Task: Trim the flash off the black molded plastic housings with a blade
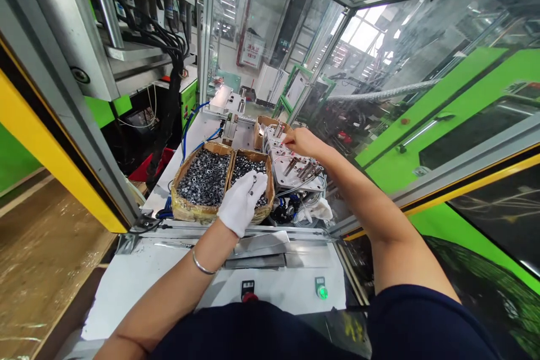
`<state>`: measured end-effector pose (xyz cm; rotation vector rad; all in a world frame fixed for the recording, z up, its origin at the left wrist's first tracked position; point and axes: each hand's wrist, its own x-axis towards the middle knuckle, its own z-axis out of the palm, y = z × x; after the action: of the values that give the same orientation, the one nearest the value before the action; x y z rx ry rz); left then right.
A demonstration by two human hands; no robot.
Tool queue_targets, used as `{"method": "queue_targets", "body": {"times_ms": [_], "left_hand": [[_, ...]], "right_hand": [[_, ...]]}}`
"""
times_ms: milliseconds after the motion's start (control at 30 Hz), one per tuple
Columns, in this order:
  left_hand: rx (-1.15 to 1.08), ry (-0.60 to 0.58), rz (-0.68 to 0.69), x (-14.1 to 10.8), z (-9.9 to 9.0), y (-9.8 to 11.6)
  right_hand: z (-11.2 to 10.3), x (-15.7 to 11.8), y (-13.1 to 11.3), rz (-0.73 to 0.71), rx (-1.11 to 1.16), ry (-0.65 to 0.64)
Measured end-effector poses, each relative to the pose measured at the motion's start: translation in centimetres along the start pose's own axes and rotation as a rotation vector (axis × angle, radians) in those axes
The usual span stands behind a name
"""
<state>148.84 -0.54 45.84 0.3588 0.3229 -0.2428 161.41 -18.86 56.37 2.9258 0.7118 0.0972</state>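
Note:
My left hand (241, 202), in a white glove, is half closed in front of the parts boxes, with a few small metal parts (253, 180) lying in its fingers. Under and behind it stand two taped cardboard boxes side by side. The left box holds a heap of small dark and silvery metal rings (202, 177); the right one holds small metal parts (244, 166), partly covered by the glove. My bare right hand (300, 142) reaches to the far end of a white fixture plate (295, 177) with metal posts. Its fingertips are pinched together; whatever they grip is too small to tell.
Another cardboard box (261, 135) stands behind the fixture. Cables and a white cloth (316, 209) lie at its near right. A green-lit button (323, 292) is on the front panel. Aluminium frame posts (337, 34) with clear panels enclose the bench; machine tooling (71, 28) stands at left.

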Motion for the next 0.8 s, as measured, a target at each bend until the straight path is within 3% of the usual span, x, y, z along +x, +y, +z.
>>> {"method": "queue_targets", "body": {"times_ms": [100,267,800], "left_hand": [[-0.001,-0.012,-0.009,0.1,-0.1,-0.1],[0.027,-0.021,-0.046,0.5,-0.1,-0.1],[0.102,-0.047,-0.074,-0.6,0.6,0.6]], "right_hand": [[0.9,0.4,1.2,0.033,-0.028,-0.089],[1.7,0.6,1.1,0.064,-0.062,-0.154],[0.4,1.2,1.1,0.217,-0.047,-0.2]]}}
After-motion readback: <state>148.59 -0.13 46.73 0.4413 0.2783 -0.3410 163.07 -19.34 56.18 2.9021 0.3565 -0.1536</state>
